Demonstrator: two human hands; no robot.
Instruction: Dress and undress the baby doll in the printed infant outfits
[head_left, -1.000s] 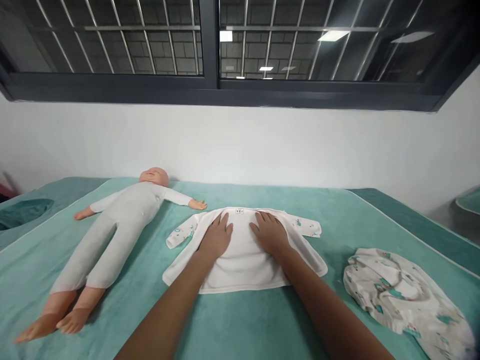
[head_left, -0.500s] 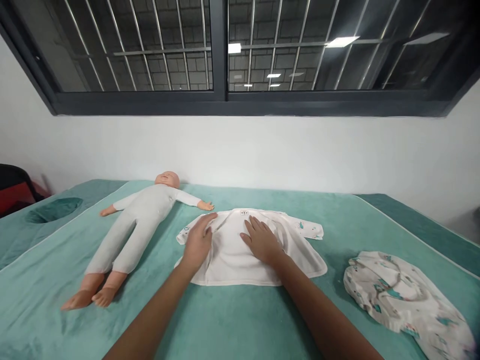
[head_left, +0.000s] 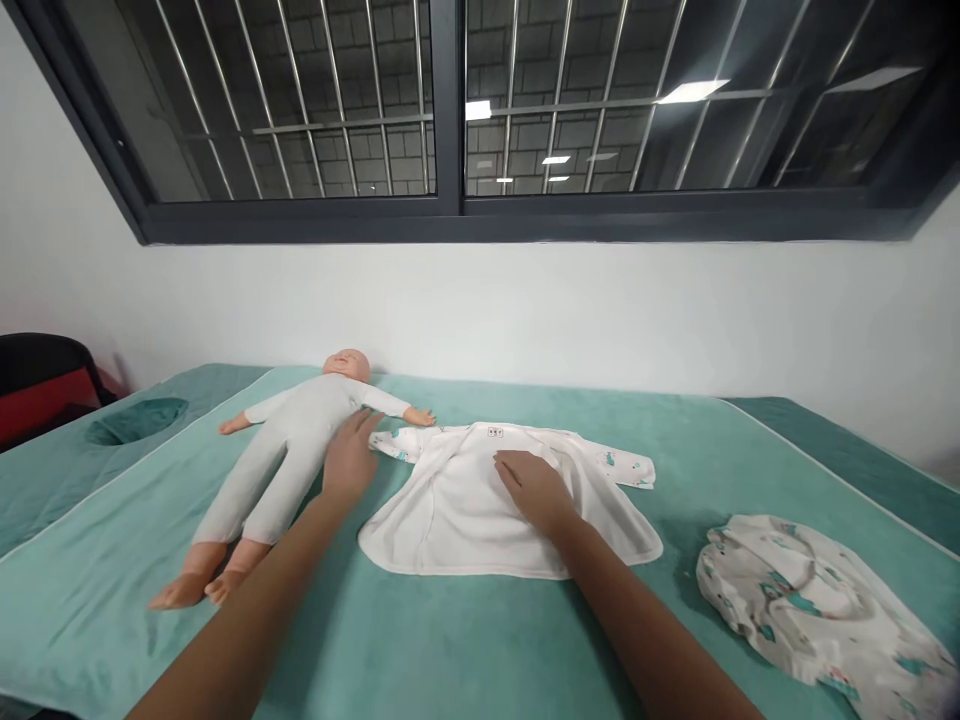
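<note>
A white baby shirt (head_left: 465, 520) with printed sleeves lies spread flat, inner side up, its neck label toward the wall. Above its middle is my right hand (head_left: 536, 490), fingers extended and holding nothing; whether it touches the cloth I cannot tell. My left hand (head_left: 351, 455) is open between the shirt's left sleeve and a baby doll (head_left: 304, 415), overlapping the doll's side in view. The doll lies on its back in a white bodysuit, arms spread, head toward the wall.
A crumpled printed baby garment (head_left: 817, 600) lies at the right on the green padded bed cover (head_left: 465, 650). The bed has a round hole (head_left: 135, 421) at far left, near a black and red object (head_left: 45, 385). Behind stands a white wall (head_left: 525, 310) below a barred window.
My left hand has moved left, off the shirt toward the doll, uncovering the left sleeve. My right hand stays over the shirt, its fingers closer together. The view has shifted slightly.
</note>
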